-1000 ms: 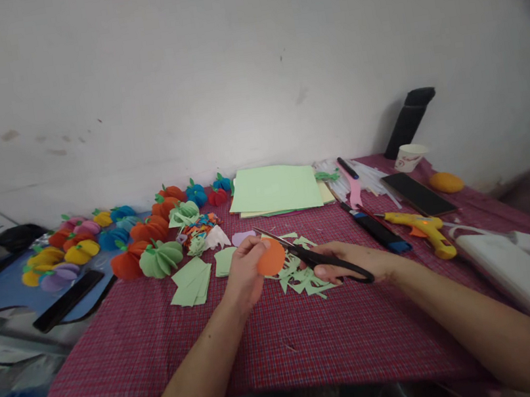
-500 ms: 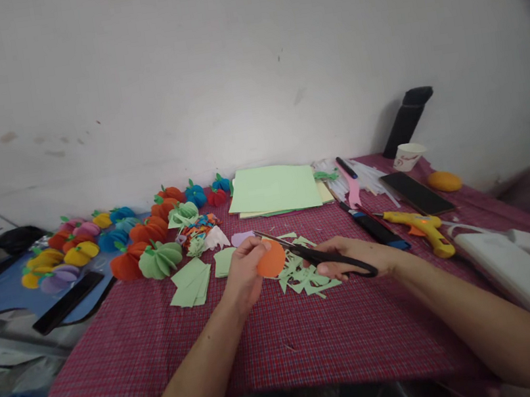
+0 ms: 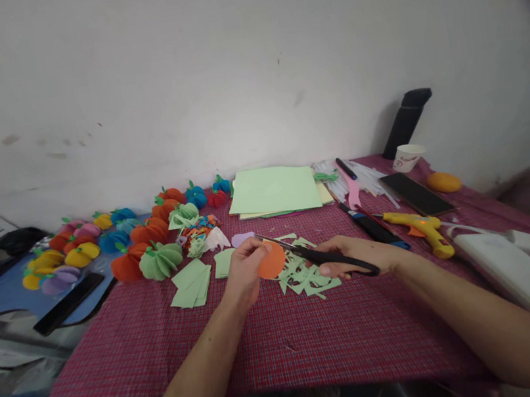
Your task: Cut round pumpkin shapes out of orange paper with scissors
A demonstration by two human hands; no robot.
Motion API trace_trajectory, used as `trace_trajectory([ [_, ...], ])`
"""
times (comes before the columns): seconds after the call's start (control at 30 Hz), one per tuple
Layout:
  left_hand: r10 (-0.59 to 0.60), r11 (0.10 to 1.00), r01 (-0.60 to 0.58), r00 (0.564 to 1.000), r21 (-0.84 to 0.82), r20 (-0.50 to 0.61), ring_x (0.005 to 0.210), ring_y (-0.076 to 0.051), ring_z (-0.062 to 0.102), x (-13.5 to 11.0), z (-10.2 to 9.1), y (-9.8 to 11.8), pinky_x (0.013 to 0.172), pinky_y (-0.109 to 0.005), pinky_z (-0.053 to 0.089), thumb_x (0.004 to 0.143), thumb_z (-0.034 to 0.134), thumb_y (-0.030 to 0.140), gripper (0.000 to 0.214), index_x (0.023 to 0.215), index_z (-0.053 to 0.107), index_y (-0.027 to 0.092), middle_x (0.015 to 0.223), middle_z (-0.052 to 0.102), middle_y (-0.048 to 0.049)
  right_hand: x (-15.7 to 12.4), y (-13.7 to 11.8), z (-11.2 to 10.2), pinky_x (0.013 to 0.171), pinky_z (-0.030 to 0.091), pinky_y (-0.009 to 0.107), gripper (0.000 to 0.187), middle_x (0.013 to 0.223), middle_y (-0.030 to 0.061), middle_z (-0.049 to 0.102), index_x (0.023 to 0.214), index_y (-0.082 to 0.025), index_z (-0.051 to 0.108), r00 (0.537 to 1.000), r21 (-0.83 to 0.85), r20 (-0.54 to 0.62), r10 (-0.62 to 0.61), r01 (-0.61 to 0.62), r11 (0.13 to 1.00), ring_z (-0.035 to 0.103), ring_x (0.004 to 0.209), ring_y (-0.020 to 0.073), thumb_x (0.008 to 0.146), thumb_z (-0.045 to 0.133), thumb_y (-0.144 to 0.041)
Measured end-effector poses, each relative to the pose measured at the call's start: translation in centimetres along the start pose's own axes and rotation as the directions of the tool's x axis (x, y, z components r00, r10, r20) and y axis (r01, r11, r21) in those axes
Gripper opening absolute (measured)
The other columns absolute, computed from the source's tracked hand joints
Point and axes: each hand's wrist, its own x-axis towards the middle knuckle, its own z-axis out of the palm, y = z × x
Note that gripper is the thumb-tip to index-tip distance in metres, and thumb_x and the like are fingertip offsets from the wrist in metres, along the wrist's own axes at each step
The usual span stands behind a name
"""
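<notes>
Pinched in my left hand [image 3: 246, 269] is a round orange paper piece [image 3: 272, 261], held a little above the table. My right hand [image 3: 348, 255] grips black-handled scissors [image 3: 326, 257], whose blades point left across the top edge of the orange paper. Whether the blades are cutting into it, I cannot tell. Light green paper scraps [image 3: 304, 275] lie beneath the scissors. Left of my left hand are light green paper rectangles [image 3: 192, 283] and a smaller green stack [image 3: 223, 262]. A purple paper piece [image 3: 241, 239] shows just behind my left fingers.
Paper pumpkins [image 3: 150, 230] in several colours crowd the left side. Light green sheets [image 3: 274, 190] lie at the back. To the right are a yellow glue gun [image 3: 418, 226], a phone [image 3: 416, 194], a paper cup [image 3: 407, 157] and a white power strip [image 3: 520, 273]. A checked cloth [image 3: 288, 354] covers the table.
My right hand and the scissors have shifted very slightly to the right. The left hand keeps its hold on the orange paper, almost unmoved.
</notes>
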Motion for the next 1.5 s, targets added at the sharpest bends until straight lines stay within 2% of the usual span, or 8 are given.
trace_trajectory([
  [0.47, -0.028, 0.999, 0.028, 1.000, 0.028, 0.000, 0.053, -0.008, 0.047, 0.1, 0.0, 0.0, 0.052, -0.021, 0.035, 0.064, 0.059, 0.021, 0.012, 0.058, 0.050, 0.015, 0.060, 0.052, 0.0027, -0.2, 0.1, -0.8, 0.044, 0.028, 0.018, 0.039, 0.059, -0.0041, 0.040, 0.094, -0.015, 0.058, 1.000, -0.161, -0.008, 0.007, -0.008, 0.987, 0.034, 0.047, 0.0057, 0.072, 0.055, -0.047],
  [0.67, 0.000, 0.999, 0.000, 1.000, 0.054, 0.004, 0.056, -0.008, 0.047, 0.2, -0.1, -0.3, 0.054, -0.021, 0.035, 0.064, 0.058, 0.019, 0.011, 0.057, 0.051, 0.014, 0.065, 0.052, 0.0021, -0.2, -0.4, -0.9, 0.044, 0.025, 0.019, 0.037, 0.059, -0.0041, 0.039, 0.088, -0.016, 0.061, 0.998, -0.248, -0.035, -0.050, 0.040, 0.968, 0.030, 0.050, 0.0063, 0.070, 0.055, -0.047],
  [0.87, 0.001, 0.999, 0.000, 1.000, 0.053, -0.008, 0.061, -0.008, 0.047, 0.2, -0.1, -0.2, 0.056, -0.021, 0.035, 0.062, 0.059, 0.020, 0.013, 0.055, 0.050, 0.014, 0.077, 0.050, 0.0010, -0.1, -0.3, -1.0, 0.044, 0.024, 0.018, 0.040, 0.057, -0.0045, 0.040, 0.092, -0.015, 0.062, 0.999, -0.222, -0.038, -0.029, 0.020, 0.975, 0.031, 0.049, 0.0059, 0.069, 0.057, -0.047],
  [1.03, -0.036, 0.999, 0.036, 0.999, 0.041, -0.012, 0.060, -0.008, 0.046, 0.2, -0.1, -0.2, 0.055, -0.021, 0.035, 0.062, 0.060, 0.020, 0.013, 0.055, 0.050, 0.015, 0.075, 0.050, 0.0014, -0.1, -0.2, -1.1, 0.043, 0.023, 0.018, 0.041, 0.055, -0.0050, 0.038, 0.092, -0.014, 0.061, 1.000, -0.208, -0.025, -0.007, 0.001, 0.978, 0.030, 0.047, 0.0058, 0.068, 0.057, -0.047],
  [1.33, -0.044, 0.998, 0.044, 0.999, 0.034, 0.003, 0.058, -0.007, 0.046, 0.1, -0.1, -0.1, 0.055, -0.021, 0.035, 0.059, 0.062, 0.022, 0.014, 0.054, 0.051, 0.014, 0.074, 0.050, 0.0020, -0.2, -0.4, -1.2, 0.052, 0.031, 0.020, 0.039, 0.065, -0.0022, 0.047, 0.090, -0.015, 0.063, 0.999, -0.264, -0.035, -0.028, 0.018, 0.964, 0.038, 0.058, 0.0092, 0.067, 0.058, -0.046],
  [1.5, -0.052, 0.998, 0.052, 0.999, 0.020, 0.015, 0.057, -0.007, 0.045, 0.1, 0.0, 0.0, 0.055, -0.020, 0.035, 0.060, 0.062, 0.021, 0.015, 0.055, 0.050, 0.014, 0.071, 0.049, 0.0023, -0.2, -0.5, -1.3, 0.051, 0.032, 0.021, 0.039, 0.064, -0.0021, 0.048, 0.089, -0.014, 0.062, 0.999, -0.273, -0.029, -0.014, 0.006, 0.962, 0.040, 0.058, 0.0095, 0.067, 0.058, -0.046],
])
